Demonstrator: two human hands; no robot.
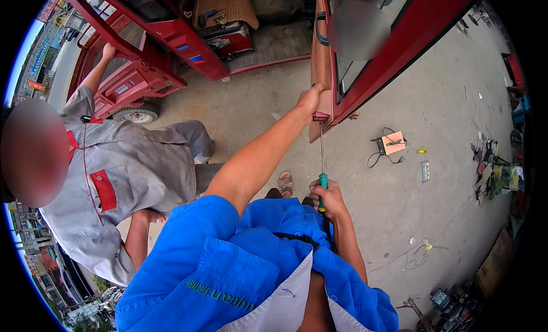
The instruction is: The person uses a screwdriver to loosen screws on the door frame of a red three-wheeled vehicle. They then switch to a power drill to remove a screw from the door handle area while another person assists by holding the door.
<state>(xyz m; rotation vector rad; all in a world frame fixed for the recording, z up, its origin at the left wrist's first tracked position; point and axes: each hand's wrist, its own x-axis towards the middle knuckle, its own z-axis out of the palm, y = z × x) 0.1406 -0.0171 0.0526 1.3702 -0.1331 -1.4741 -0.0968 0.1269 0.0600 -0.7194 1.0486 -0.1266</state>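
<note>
A red vehicle door stands swung open in front of me, its inner panel brown. My left hand is closed round the lower end of that panel, beside the door's edge. In my right hand is a screwdriver with a green handle, fingers wrapped about it. Its long thin shaft points away from me and reaches a small reddish part at the door's edge, just below my left hand. I cannot tell whether the tip sits in a screw.
A co-worker in a grey shirt stands close on my left, one hand on a red vehicle frame. The open cab lies ahead. On the concrete floor are an orange box with cable, a yellow object and scattered tools.
</note>
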